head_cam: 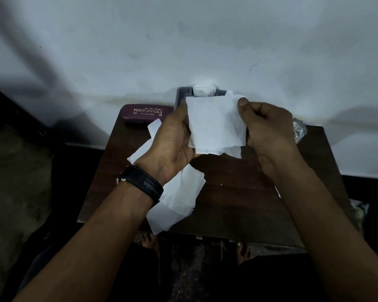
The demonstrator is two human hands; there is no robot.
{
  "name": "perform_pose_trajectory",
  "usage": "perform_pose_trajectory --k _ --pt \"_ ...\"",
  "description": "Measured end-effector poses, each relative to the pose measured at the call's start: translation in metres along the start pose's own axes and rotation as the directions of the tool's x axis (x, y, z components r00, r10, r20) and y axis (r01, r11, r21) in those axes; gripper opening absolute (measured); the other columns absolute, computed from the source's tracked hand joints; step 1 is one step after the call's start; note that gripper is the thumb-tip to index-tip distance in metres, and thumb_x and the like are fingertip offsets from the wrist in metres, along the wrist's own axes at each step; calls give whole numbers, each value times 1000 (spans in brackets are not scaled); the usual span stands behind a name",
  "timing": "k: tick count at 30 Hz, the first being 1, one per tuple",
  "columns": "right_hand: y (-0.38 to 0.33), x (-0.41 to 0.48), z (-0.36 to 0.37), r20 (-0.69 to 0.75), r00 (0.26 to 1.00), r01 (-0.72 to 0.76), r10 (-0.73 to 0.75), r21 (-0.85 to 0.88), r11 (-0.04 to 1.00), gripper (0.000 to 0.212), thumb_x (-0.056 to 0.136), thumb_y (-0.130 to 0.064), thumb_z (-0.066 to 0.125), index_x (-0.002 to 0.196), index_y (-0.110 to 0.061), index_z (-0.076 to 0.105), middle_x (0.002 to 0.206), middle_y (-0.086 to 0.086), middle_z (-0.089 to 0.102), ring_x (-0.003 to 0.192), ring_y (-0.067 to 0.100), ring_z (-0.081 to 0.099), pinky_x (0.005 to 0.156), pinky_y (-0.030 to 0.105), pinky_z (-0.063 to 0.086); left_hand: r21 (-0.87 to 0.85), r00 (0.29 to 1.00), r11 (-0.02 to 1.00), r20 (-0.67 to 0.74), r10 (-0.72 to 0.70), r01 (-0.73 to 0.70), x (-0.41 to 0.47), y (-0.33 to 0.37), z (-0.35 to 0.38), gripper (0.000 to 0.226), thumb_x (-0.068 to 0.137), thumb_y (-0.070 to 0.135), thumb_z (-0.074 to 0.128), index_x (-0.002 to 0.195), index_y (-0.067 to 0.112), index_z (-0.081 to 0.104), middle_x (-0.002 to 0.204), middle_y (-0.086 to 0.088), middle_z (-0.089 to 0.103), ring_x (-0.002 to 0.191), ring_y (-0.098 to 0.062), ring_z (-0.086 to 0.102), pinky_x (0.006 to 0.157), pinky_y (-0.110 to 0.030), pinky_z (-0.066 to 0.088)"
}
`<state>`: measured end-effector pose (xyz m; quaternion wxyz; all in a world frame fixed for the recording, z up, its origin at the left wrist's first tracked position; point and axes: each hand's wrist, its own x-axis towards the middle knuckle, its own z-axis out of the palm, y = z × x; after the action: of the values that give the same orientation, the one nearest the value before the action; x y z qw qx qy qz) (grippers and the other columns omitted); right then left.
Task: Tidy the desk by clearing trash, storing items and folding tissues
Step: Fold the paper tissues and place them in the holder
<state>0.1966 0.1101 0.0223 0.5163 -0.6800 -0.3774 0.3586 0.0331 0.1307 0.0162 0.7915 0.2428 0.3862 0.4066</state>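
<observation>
Mid-fold on a white tissue (216, 125), held up in the air above the dark wooden desk (238, 192), betw. both hands. Left hand (172, 140) cupped under the left edge, fingers curled in behind the sheet, thumb side pressed to the paper. Right hand (268, 131) closed to a loose fist, thumb tip and forefinger pinching the top right corner.

To fold well: line up the two top corners first, then the bottom edge, which hangs ragged w/ a second layer poking out lower right. Better laid flat on the bare desk in front than finished mid-air; thin paper, tears if tugged. Crease w/ a flat palm, one stroke, centre outward.

More loose tissues (179, 199) lying on the desk under the left wrist, partly over the near edge; another sheet (148, 136) just behind the left hand. Likely next in line, so keep the folded one well apart from them, e.g. desk centre.

At the back against the wall (183, 40): maroon spectacle case (147, 113) marked Prince Opticals, and just beside it a grey holder (182, 94) w/ crumpled white paper in it. Possibly a tissue box or a bin; too dim and too hidden to say. Something clear and crinkly (299, 129) at the far right desk corner, prob. plastic wrap, trash by the look.

Black wristband (142, 185) on the left wrist.
</observation>
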Motion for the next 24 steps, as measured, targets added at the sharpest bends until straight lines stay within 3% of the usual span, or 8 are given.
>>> perform_pose_trajectory --k 2,4,7,11,13,15,18,24 --pt "1 -1 2 -31 999 38 -38 -4 999 40 95 -38 70 78 -3 71 84 30 65 68 19 53 64 43 56 -43 997 999 71 -2 5 2 2 0 61 106 54 38 144 11 56 142 -14 63 128 -34 63 94 -55 58" --pt "3 0 3 -47 997 59 -60 -23 998 40 95 -38 70 78 -2 71 90 31 67 69 18 54 64 45 56 2 997 1000 82 6 -6 1 2 1 61 103 56 44 143 12 58 137 -12 67 125 -31 66 96 -54 58" --pt "4 0 4 -32 999 25 -26 -22 999 34 93 -40 72 71 -14 74 76 15 71 72 25 68 74 50 62 167 998 985 -28 52 -47 -1 -1 0 43 94 29 72 129 4 68 122 -12 75 112 -29 73 91 -52 60" --pt "3 -3 5 35 999 -26 27 -8 1000 32 95 -49 66 76 -25 74 91 4 78 91 25 75 85 51 62 236 974 960 -131 186 -152 1 2 -9 40 83 2 80 121 -5 70 115 -15 77 104 -29 76 85 -47 63" --pt "0 -4 7 152 982 -106 113 -54 993 36 92 -64 60 95 -30 72 105 -6 75 100 17 72 92 43 60 210 967 960 -134 215 -184 0 12 -13 35 84 0 79 118 -4 71 113 -15 77 99 -27 77 81 -42 64" --pt "-6 -7 7 356 898 -277 258 1 961 52 85 -71 63 116 -30 69 115 -8 75 108 18 72 94 40 59 213 965 959 -141 219 -187 -3 20 -17 29 85 -1 77 114 -2 73 109 -14 78 96 -27 77 79 -41 64" --pt "-9 -13 9 485 819 -385 306 70 920 41 84 -53 74 112 -24 71 97 -6 81 95 17 77 90 37 61 221 972 958 -112 209 -181 -5 23 -20 30 88 -1 74 118 -4 72 114 -17 77 102 -32 76 81 -42 64" --pt "-5 -18 17 451 860 -358 239 200 912 26 90 -27 76 110 -11 73 106 4 80 100 20 77 83 37 63 280 985 948 -36 169 -153 -5 20 -24 37 89 -1 73 126 -3 68 121 -17 75 107 -32 74 83 -43 64"
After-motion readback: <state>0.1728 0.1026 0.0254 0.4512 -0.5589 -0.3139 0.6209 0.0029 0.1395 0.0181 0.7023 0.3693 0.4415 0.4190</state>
